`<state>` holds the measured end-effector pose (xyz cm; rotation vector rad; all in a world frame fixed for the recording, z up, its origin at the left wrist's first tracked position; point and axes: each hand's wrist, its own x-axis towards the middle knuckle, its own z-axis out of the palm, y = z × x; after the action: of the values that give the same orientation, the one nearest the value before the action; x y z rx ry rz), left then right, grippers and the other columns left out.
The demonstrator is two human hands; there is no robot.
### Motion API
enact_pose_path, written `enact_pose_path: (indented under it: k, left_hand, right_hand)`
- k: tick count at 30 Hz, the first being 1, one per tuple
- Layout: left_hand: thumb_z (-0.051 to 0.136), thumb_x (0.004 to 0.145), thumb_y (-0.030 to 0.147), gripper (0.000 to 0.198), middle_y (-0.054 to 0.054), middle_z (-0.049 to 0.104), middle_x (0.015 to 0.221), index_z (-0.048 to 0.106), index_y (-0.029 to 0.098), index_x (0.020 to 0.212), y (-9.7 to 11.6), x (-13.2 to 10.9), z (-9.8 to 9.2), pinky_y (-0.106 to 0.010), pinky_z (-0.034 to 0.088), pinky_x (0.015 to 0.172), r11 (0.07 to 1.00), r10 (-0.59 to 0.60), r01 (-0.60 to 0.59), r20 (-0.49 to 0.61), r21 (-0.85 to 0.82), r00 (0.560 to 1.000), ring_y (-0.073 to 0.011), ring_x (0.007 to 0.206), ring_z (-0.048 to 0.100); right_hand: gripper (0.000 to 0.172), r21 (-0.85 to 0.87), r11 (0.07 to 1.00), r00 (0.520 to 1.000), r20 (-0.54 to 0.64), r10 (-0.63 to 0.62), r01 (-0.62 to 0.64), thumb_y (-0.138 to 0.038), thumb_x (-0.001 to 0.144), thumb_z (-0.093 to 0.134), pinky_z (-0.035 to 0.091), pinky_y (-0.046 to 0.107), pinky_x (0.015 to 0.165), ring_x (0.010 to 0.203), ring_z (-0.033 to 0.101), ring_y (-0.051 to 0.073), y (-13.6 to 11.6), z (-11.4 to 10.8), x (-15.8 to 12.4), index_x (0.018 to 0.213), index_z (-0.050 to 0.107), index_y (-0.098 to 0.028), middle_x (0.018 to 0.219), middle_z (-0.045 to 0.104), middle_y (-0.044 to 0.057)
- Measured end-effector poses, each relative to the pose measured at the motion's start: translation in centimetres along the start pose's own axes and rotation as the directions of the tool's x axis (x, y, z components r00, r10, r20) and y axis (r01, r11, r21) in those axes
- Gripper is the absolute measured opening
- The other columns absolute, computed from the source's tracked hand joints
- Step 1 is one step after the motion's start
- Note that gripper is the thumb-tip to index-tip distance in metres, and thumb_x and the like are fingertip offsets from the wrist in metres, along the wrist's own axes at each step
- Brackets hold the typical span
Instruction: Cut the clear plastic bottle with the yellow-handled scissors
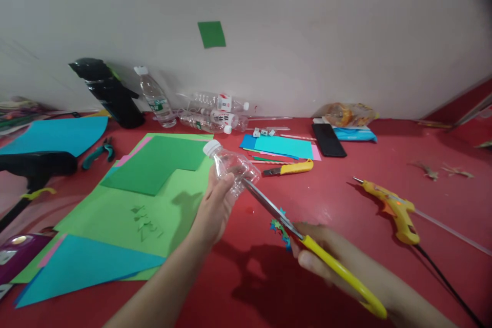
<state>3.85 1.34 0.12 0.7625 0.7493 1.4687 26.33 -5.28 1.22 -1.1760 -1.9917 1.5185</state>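
My left hand (pixel 216 207) is closed round the top part of a clear plastic bottle (pixel 230 161) with a white cap, tilted toward the upper left. My right hand (pixel 326 251) grips yellow-handled scissors (pixel 334 269) around the pivot area. The scissors' blades point up and left, and their tips meet the bottle's lower edge; whether they cut into it I cannot tell. Below the blades, small blue and green paper stars (pixel 280 228) show beside my right fingers. A yellow utility knife (pixel 292 167) lies on the red table behind the scissors.
Green sheets (pixel 180 210) and blue paper (pixel 84 266) cover the left side. A yellow glue gun (pixel 395 210) with a cord lies at right. Several bottles (pixel 207 123), a black flask (pixel 111 92) and a phone (pixel 329 140) line the back by the white partition (pixel 292 36).
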Motion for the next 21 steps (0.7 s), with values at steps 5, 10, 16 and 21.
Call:
enact_pose_path:
  k: [5,10,16,21]
  left_hand:
    - [0.069,0.081,0.035,0.044,-0.005,0.069,0.112,0.057,0.025,0.121,-0.11,-0.17,0.21,-0.046,0.043,0.107,1.0,0.006,-0.006,0.001,0.026,1.0,-0.0242,0.113,0.063]
    - [0.069,0.08,0.04,0.052,-0.007,0.068,0.116,0.054,0.025,0.127,-0.2,-0.21,0.32,-0.048,0.041,0.11,0.999,-0.003,0.003,0.003,0.049,1.0,-0.0278,0.119,0.059]
    - [0.071,0.078,0.04,0.057,-0.007,0.065,0.124,0.052,0.028,0.13,-0.41,-0.27,0.3,-0.05,0.034,0.115,0.999,-0.02,0.021,-0.018,0.047,1.0,-0.0289,0.129,0.052]
    - [0.07,0.079,0.039,0.054,-0.007,0.066,0.12,0.053,0.027,0.129,-0.52,-0.34,0.3,-0.05,0.034,0.115,0.998,-0.022,0.022,-0.015,0.051,1.0,-0.0279,0.125,0.055]
  right_hand:
    - [0.051,0.036,0.999,1.0,0.01,-0.017,0.017,-0.071,0.092,0.04,0.026,0.025,0.051,0.058,0.033,0.011,0.31,0.32,0.11,0.076,0.039,-0.022,0.069,0.04,-0.004]
    - [0.049,0.07,0.998,1.0,-0.005,0.002,-0.002,-0.068,0.092,0.045,0.026,0.023,0.048,0.055,0.033,0.01,0.2,0.47,0.12,0.076,0.039,-0.022,0.067,0.038,-0.005]
    - [0.048,0.09,0.996,1.0,-0.025,0.005,-0.003,-0.066,0.092,0.046,0.024,0.021,0.045,0.054,0.033,0.009,0.18,0.57,0.16,0.076,0.039,-0.022,0.067,0.035,-0.005]
    - [0.047,0.09,0.996,1.0,0.005,0.015,-0.016,-0.067,0.094,0.042,0.024,0.022,0.045,0.053,0.034,0.008,0.32,0.59,0.19,0.078,0.039,-0.022,0.067,0.034,-0.006]
